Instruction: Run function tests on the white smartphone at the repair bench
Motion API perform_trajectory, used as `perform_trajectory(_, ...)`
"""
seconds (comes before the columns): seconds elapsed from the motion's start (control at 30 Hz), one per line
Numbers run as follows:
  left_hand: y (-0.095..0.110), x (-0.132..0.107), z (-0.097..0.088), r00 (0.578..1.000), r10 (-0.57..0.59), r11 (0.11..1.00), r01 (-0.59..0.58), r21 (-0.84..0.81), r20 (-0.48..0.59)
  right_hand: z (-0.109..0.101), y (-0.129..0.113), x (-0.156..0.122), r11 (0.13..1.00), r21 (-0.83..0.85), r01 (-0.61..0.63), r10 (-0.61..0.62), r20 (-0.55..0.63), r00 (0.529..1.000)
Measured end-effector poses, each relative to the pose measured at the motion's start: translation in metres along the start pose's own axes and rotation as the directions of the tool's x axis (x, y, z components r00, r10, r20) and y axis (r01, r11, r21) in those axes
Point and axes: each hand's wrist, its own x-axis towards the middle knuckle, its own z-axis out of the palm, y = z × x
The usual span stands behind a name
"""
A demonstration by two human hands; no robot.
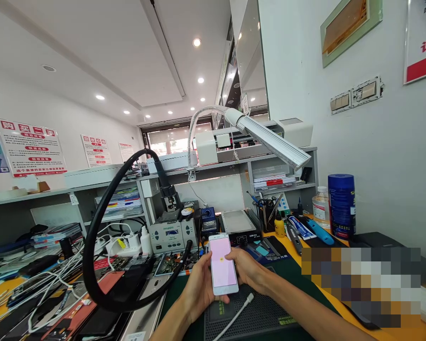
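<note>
A white smartphone (223, 267) with a lit, pale pink screen is held upright and slightly tilted above the work mat. My left hand (199, 280) is closed around its left edge, with fingertips showing below the phone. My right hand (247, 269) grips the right edge, its thumb over the upper part of the screen. Just below the phone, a white charging cable (236, 316) lies across a dark perforated mat (266, 310), its plug end loose. The fingers behind the phone are mostly hidden.
A hot air station (168, 235) with a thick black hose (88, 246) stands at the back left. Tangled white cables (62, 272) and several devices cover the left side. A lamp (270, 135) hangs overhead. At the right are a blue canister (341, 206) and a yellow bottle (279, 226).
</note>
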Motion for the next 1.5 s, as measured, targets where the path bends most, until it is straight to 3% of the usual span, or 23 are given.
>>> perform_trajectory(0.83, 0.002, -0.002, 0.001, 0.999, 0.021, 0.999, -0.022, 0.033, 0.031, 0.002, -0.004, -0.007, 0.979, -0.195, 0.066, -0.067, 0.0, 0.998)
perform_trajectory(1.17, 0.004, -0.005, 0.0, 0.998, -0.008, 1.0, 0.008, 0.008, 0.063, -0.012, -0.021, -0.015, 0.986, -0.149, 0.073, -0.027, 0.294, 0.955)
perform_trajectory(1.33, 0.003, -0.004, -0.001, 0.997, -0.011, 1.0, 0.011, 0.0, 0.073, -0.013, -0.018, -0.012, 0.986, -0.148, 0.078, -0.036, 0.267, 0.963)
perform_trajectory(1.5, 0.003, -0.005, 0.001, 0.997, -0.009, 1.0, 0.008, 0.01, 0.077, -0.015, -0.01, -0.003, 0.994, -0.109, 0.008, 0.009, 0.159, 0.987)
